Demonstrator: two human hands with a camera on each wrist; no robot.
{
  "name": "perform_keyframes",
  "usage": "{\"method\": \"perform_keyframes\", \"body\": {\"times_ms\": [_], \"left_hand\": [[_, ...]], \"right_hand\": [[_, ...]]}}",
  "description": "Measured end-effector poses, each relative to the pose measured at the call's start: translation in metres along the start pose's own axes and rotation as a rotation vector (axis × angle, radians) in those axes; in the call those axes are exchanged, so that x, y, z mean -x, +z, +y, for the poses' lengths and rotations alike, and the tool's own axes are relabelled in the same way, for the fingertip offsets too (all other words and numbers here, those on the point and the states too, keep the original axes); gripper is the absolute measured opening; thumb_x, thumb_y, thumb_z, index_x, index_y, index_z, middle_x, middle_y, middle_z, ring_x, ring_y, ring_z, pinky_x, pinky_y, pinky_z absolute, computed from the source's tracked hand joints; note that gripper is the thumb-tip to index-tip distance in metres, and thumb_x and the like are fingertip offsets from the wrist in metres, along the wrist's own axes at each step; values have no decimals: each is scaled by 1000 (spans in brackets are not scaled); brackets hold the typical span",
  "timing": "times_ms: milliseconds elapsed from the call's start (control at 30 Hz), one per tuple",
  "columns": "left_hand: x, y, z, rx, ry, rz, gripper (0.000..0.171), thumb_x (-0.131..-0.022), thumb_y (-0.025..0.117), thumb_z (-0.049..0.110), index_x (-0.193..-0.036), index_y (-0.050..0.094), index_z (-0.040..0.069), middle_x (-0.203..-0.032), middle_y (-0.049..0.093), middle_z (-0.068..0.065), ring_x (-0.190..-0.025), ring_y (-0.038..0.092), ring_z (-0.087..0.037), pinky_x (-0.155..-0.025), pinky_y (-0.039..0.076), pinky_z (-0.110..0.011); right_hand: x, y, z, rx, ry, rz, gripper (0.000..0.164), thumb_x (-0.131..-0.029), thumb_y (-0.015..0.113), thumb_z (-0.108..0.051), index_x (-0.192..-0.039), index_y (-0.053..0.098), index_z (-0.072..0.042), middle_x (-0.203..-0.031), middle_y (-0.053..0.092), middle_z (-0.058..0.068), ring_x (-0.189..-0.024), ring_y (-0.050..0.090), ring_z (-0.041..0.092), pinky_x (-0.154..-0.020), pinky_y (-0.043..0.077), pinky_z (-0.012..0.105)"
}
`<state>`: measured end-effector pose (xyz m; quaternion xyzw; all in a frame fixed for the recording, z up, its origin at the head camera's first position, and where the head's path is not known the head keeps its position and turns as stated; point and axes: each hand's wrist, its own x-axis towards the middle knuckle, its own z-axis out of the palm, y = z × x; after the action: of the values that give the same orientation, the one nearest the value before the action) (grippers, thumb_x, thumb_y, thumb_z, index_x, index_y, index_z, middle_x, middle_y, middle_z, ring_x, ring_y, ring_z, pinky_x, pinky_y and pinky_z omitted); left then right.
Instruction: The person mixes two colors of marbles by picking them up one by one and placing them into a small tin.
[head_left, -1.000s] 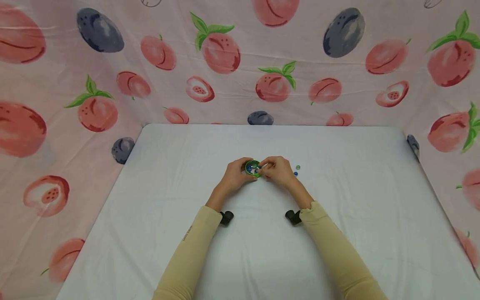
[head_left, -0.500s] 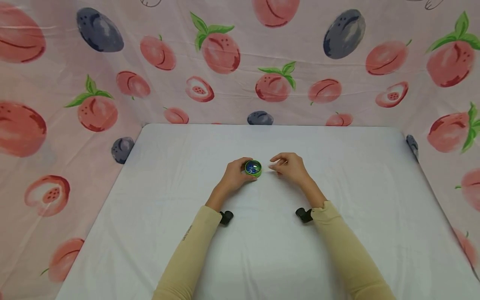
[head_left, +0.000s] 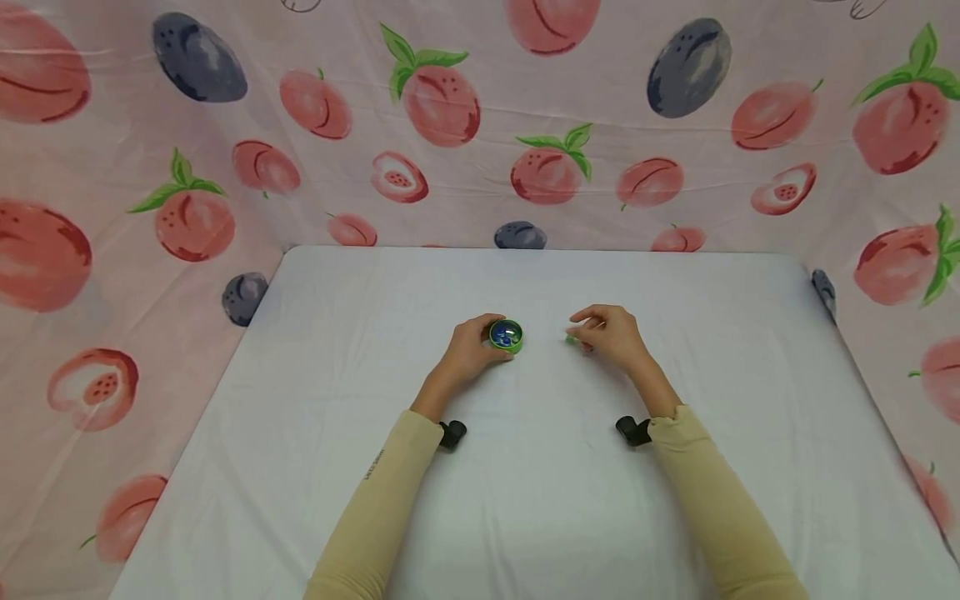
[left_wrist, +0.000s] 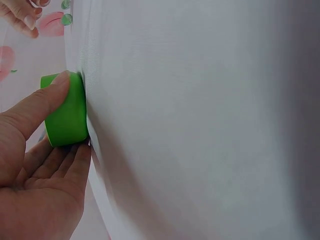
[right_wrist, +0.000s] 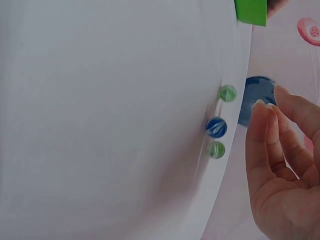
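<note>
My left hand (head_left: pixel 471 348) grips a small round green cup (left_wrist: pixel 67 117), thumb on one side and fingers on the other. The cup stands on the white table, and blue marbles (head_left: pixel 506 335) show inside it. To the right, my right hand (head_left: pixel 611 333) hangs over the table with bent fingers, a gap between thumb and fingertips, and nothing in them. Two green marbles (right_wrist: pixel 228 93) and a blue swirled marble (right_wrist: pixel 216 127) lie in a loose row on the cloth by those fingertips. In the head view the hand mostly hides them; one green marble (head_left: pixel 571 338) shows.
A white cloth covers the table (head_left: pixel 360 333). Fruit-printed curtains (head_left: pixel 450 192) rise behind it and along both sides. Each wrist carries a small black camera, the left camera (head_left: pixel 453 435) and the right camera (head_left: pixel 633 431), close over the table.
My right hand has moved from the cup's rim rightward to the loose marbles, which it now partly covers in the head view. The left hand and cup have stayed in place.
</note>
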<state>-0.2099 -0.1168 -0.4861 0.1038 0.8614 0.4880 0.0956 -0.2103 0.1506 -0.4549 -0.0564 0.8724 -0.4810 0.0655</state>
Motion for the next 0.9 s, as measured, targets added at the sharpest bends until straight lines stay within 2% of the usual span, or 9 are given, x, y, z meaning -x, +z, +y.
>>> {"method": "perform_keyframes", "body": {"times_ms": [167,533,900], "left_hand": [[0,0,0,1,10,2,67,-88,84,0,-148,54,-6,-148,59,-23,-138,59,-36,-117,49,-41],[0,0,1,-5,7,5,67,-87,85,0,-147,55,-5,-148,60,-23,-137,60,-35,-117,49,-41],[1,-1,2,-1,0,4,67,-87,85,1,-147,55,-5,-148,59,-23,-138,59,-36,-117,49,-42]], "right_hand": [[2,-8,8,15,7,17,29,-97,77,-10,-119,74,8,-89,76,18,-66,68,10,-62,50,16],[5,-21,22,26,41,27,31,-97,75,-12,-120,73,9,-74,72,0,-63,65,4,-61,49,15],[5,-20,28,3,79,2,29,-97,74,-6,-119,71,12,-72,69,1,-62,62,3,-60,54,14]]}}
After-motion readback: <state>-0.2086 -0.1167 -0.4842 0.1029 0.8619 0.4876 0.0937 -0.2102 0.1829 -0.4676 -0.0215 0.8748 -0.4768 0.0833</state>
